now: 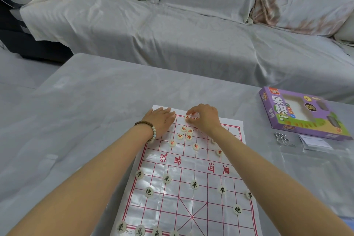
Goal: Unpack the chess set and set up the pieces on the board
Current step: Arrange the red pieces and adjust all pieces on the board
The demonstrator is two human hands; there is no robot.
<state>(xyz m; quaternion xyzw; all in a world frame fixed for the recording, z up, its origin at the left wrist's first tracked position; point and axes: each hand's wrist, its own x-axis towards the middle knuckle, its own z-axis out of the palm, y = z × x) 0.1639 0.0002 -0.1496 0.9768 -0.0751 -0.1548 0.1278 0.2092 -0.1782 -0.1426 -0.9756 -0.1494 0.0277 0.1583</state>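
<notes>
The left hand [161, 119] lies flat with straight fingers, pressing the paper board [197, 168] at its 11 o'clock corner. At 12 o'clock the right hand [206, 117] pinches a red-marked piece [187, 118] on the far edge. Loose red pieces [188, 136] cluster just nearer, black pieces [194, 184] stand toward 6 o'clock, and the purple box [300, 115] lies at 2 o'clock.

Both arms stretch forward — left hand [161, 119] flat, right hand [206, 117] with fingers [191, 112] curled, pinching.

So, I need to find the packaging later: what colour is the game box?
Mainly purple, with a green patch; the box shows best in the head view.
</notes>
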